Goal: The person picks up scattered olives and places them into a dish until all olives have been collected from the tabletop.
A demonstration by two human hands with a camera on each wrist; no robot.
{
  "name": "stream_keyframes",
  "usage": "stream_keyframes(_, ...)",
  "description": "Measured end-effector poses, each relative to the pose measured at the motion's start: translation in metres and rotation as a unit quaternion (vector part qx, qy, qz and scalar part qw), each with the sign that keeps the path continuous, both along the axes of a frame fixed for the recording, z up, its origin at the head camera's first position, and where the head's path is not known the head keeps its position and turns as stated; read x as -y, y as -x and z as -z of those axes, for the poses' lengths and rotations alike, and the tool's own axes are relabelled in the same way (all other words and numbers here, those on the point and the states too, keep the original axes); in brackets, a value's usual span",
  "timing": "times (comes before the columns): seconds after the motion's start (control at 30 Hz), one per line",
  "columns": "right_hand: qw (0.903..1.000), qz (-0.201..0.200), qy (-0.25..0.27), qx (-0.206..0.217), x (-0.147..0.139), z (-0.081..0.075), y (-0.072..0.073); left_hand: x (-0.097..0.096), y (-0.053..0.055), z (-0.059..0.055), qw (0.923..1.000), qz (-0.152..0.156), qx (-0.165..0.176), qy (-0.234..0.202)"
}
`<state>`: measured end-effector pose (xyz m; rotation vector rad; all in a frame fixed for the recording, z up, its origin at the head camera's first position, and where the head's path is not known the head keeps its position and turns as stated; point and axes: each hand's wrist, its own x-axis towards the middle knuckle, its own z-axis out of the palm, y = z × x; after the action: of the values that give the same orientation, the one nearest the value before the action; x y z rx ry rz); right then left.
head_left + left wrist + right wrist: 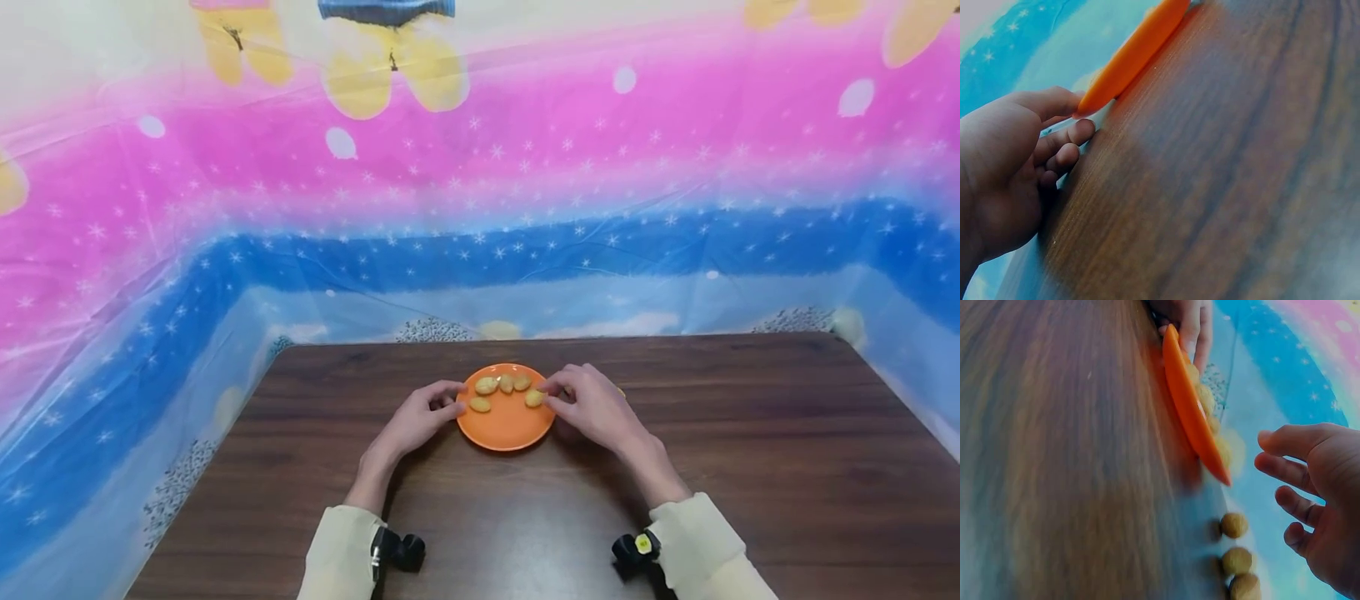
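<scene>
A round orange plate (506, 429) lies on the table, with several small yellow-brown, rounded pieces resembling baby potatoes (486, 385) in its upper half. My left hand (422, 417) pinches the plate's left rim between thumb and forefinger; in the left wrist view the other fingers curl below the rim. At the plate's right edge is my right hand (596, 404), its fingertips beside the rightmost potato-like piece (534, 398) in the head view. The right wrist view shows that hand's fingers (1291, 472) spread apart, nothing between them, above the plate's near end.
Past the plate, loose potato-like pieces (1237, 560) sit on the dark wooden table (510, 525), mostly hidden by my right hand in the head view. A patterned pink and blue cloth (465, 200) hangs along the table's far and left sides. Both wrists carry small black cameras (408, 552).
</scene>
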<state>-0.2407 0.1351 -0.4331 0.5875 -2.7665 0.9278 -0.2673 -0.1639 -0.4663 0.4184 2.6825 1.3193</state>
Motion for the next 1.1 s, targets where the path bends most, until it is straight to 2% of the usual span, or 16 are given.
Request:
stream_keyframes(0.4, 0.9996, 0.023, -0.007, 0.013, -0.025, 0.009, -0.003, 0.002, -0.002, 0.001, 1.0, -0.006, 0.001, -0.005)
stream_keyframes(0.73, 0.9989, 0.04, -0.007, 0.024, -0.043, 0.01, -0.007, 0.002, -0.003, 0.001, 1.0, -0.003, 0.001, -0.003)
stream_keyframes(1.1, 0.9987, 0.046, -0.022, -0.002, -0.059, 0.017, -0.006, 0.001, -0.001, 0.0, 1.0, -0.001, -0.001, -0.003)
